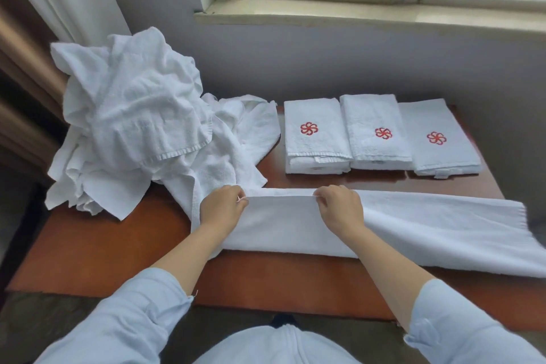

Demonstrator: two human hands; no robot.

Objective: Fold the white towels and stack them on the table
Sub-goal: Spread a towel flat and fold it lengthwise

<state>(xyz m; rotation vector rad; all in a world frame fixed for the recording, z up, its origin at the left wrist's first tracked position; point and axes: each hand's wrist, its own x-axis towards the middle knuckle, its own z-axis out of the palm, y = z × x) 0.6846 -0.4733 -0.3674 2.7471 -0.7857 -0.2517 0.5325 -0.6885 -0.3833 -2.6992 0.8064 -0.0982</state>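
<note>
A long white towel [399,227] lies across the near part of the table [103,251], its long axis running left to right and its right end reaching past the frame edge. The left hand [220,210] and right hand [339,205] pinch its far folded edge with curled fingers.

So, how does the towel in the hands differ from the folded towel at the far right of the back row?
The held towel lies as a long strip across the near table; the far-right folded towel is a compact rectangle. The folded towel shows a red flower emblem; the held towel shows none. The left hand and right hand pinch the held towel's far edge; nothing touches the folded towel. Both are white.
</note>
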